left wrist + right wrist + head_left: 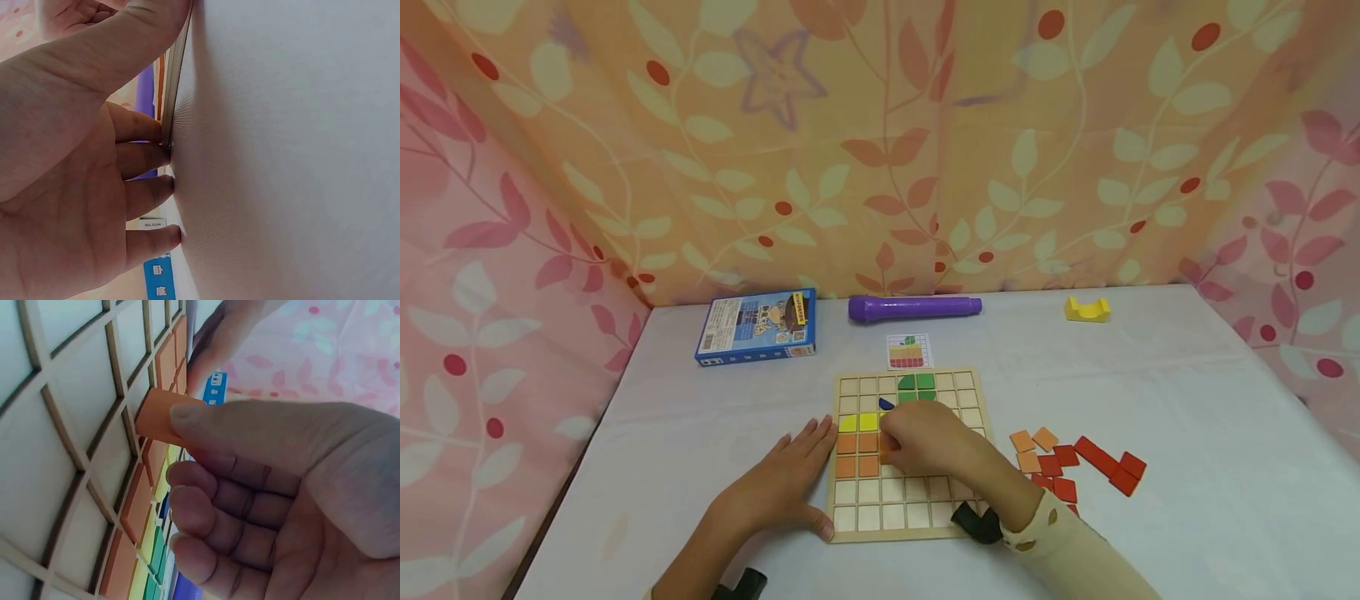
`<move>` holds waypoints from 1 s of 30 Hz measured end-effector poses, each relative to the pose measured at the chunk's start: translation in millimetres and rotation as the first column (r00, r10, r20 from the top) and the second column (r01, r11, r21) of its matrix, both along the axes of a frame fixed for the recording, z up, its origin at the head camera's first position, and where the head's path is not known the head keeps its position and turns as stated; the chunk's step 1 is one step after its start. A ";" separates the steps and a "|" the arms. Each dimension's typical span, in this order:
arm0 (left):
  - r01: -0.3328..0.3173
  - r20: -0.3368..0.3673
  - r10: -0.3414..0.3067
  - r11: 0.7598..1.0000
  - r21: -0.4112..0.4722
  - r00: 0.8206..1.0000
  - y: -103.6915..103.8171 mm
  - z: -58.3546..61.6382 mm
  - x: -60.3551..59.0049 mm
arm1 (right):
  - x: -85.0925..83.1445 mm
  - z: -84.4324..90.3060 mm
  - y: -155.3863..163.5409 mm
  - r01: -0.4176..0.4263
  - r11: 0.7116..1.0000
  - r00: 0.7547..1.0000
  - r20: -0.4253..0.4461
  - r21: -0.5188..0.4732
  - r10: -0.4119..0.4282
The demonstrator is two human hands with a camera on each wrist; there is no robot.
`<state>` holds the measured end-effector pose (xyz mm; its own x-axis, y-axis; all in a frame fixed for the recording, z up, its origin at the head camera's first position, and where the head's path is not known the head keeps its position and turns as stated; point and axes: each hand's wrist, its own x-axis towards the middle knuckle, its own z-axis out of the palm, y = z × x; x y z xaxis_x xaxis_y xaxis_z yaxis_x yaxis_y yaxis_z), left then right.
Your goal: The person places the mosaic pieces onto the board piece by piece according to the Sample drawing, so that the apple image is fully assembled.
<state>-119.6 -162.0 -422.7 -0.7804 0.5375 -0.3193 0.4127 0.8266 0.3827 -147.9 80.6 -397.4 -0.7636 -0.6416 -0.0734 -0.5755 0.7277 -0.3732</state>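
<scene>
A wooden grid board [895, 512] lies on the white table, with yellow tiles [859, 422], green tiles [917, 383] and orange tiles [857, 454] set in its squares. My right hand [925, 437] hovers over the board's middle and pinches an orange tile [159, 415] between thumb and fingers, tilted against the grid [62, 425]. My left hand [790, 479] lies flat on the table. Its straight fingers [150, 159] press the board's left edge [175, 81].
Loose orange tiles [1033, 442] and red tiles [1097, 467] lie right of the board. A pattern card [908, 351] sits behind it. Further back are a blue box [756, 325], a purple torch [913, 307] and a yellow block [1087, 309]. Patterned cloth walls surround the table.
</scene>
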 end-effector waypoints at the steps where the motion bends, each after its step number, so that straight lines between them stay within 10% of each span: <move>1: -0.001 0.001 0.001 1.000 -0.002 1.000 0.1 0.0 0.0 | 0.6 0.1 0.0 0.009 1.000 1.000 -0.005 0.000 -0.009; 16: 0.003 -0.013 -0.003 1.000 0.002 1.000 2.0 -1.3 -0.1 | 16.7 -4.1 11.9 -0.039 0.998 0.999 0.034 0.039 0.038; 22: 0.001 -0.014 -0.001 1.000 -0.005 1.000 2.7 -0.6 0.2 | 6.7 10.8 60.3 0.101 0.994 0.991 0.091 0.029 -0.103; 30: 0.002 -0.006 -0.002 1.000 0.001 1.000 1.2 -1.2 -0.7 | -5.9 19.2 125.8 0.360 0.915 0.850 0.340 0.182 -0.402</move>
